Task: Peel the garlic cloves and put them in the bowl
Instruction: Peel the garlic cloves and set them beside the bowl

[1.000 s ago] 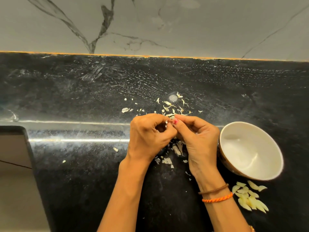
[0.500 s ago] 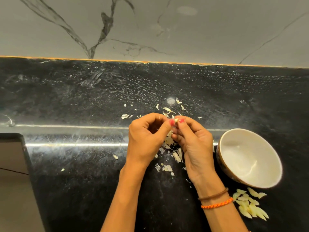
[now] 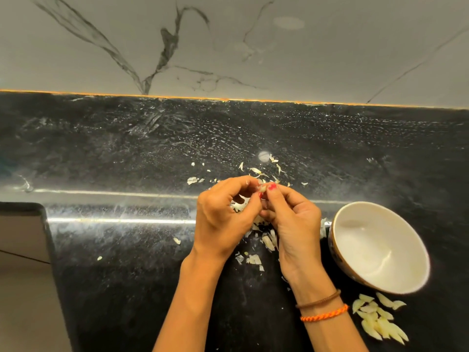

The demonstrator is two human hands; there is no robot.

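My left hand (image 3: 223,219) and my right hand (image 3: 291,219) meet above the black counter, fingertips together around a small garlic clove (image 3: 262,188). Both pinch it, the right thumb and forefinger at its top; most of the clove is hidden by fingers. A white bowl (image 3: 406,237) with nothing in it stands to the right of my right hand. Several garlic cloves (image 3: 380,318) lie in a heap in front of the bowl, at the lower right. Loose garlic skins (image 3: 253,259) are scattered under and beyond the hands.
The black stone counter (image 3: 127,275) runs to a grey marble wall (image 3: 228,47) at the back. More skin flakes (image 3: 256,170) lie behind the hands. The counter's edge and a lower pale surface (image 3: 22,275) show at the left.
Both hands have stayed together on the clove, the fingers shifting slightly as they work at its skin. The camera view has dipped a little.
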